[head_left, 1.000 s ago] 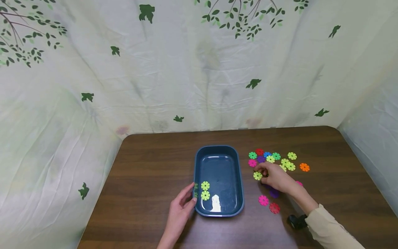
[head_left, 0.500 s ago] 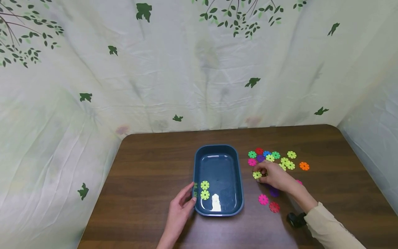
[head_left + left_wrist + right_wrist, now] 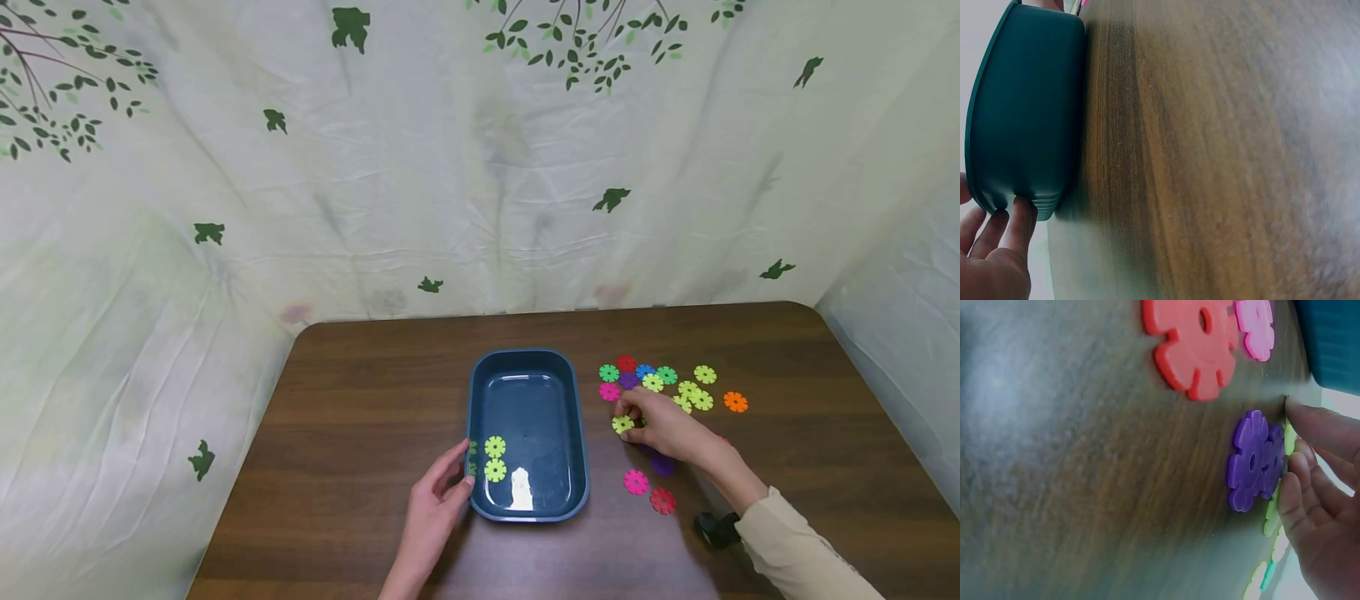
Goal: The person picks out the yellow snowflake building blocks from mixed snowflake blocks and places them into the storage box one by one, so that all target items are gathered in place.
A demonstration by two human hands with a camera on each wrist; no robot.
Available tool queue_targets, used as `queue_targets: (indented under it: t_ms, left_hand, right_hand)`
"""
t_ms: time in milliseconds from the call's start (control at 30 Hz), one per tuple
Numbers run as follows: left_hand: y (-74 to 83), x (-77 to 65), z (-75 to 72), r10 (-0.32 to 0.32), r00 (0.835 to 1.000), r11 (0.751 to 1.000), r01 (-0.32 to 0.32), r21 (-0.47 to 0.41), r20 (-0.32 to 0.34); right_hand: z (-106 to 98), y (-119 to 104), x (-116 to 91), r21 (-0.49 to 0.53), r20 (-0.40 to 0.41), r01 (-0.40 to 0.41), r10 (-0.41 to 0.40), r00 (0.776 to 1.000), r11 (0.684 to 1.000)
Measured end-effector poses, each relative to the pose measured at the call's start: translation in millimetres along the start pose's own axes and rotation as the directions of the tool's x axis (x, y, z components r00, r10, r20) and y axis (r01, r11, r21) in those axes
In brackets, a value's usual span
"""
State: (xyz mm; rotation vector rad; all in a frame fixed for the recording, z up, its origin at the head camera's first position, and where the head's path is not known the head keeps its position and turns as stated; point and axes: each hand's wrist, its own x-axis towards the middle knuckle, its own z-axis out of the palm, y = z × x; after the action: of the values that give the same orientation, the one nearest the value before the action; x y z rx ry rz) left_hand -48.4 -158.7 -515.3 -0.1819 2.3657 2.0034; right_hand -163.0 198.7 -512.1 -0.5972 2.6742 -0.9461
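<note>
— Where are the hands, and what do they hold?
— The left hand (image 3: 437, 500) rests its fingertips against the outer wall of the deep blue, rectangular, plastic-looking tray (image 3: 538, 408) just to its right; I see no fingers wrapped round it. The right hand (image 3: 669, 428) pinches a flat, yellow-green, flower-shaped, plastic-looking disc (image 3: 622, 425) between thumb and forefinger.
— Anything new?
— Over the last second the thumb has drawn in to that disc's edge. The left hand and tray have stayed put.
— Meaning what?
— I'd judge the grip has only just formed. The disc is outside the tray, at the right hand's fingertips; whether it has left the brown wooden desk (image 3: 360, 417), I can't tell.
— And around them?
— Two matching yellow-green discs (image 3: 495, 471) lie in the tray, near the left hand. Just beyond the right hand sits a mixed-colour cluster of flower-shaped discs (image 3: 653, 382); on its near side, a pink disc (image 3: 636, 482) and a red one (image 3: 663, 501).
</note>
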Motion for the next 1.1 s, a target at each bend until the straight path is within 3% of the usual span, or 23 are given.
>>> queue_targets:
  t_ms: [200, 600, 867, 1100]
  left_hand:
    - [0.5, 0.3, 0.0, -0.001, 1.0, 1.0, 0.001, 0.009, 0.004]
    - [0.3, 0.6, 0.2, -0.005, 1.0, 1.0, 0.005, 0.014, 0.004]
    - [-1.3, 1.1, -0.4, 0.015, 1.0, 1.0, -0.015, 0.016, 0.006]
    - [-1.2, 0.7, -0.5, 0.007, 1.0, 1.0, -0.007, 0.019, 0.004]
  right_hand:
    - [1.6, -1.6, 0.8, 0.031, -0.008, 0.01, -0.01, 1.0, 0.999]
    - [3.1, -2.2, 2.8, -0.007, -0.01, -0.007, 0.007, 1.0, 1.0]
    - [2.7, -1.1, -3.4, -0.08, -0.06, -0.075, 0.07, 0.996, 0.994]
    - [1.9, -2.4, -2.8, -0.042, -0.043, -0.064, 0.062, 0.997, 0.997]
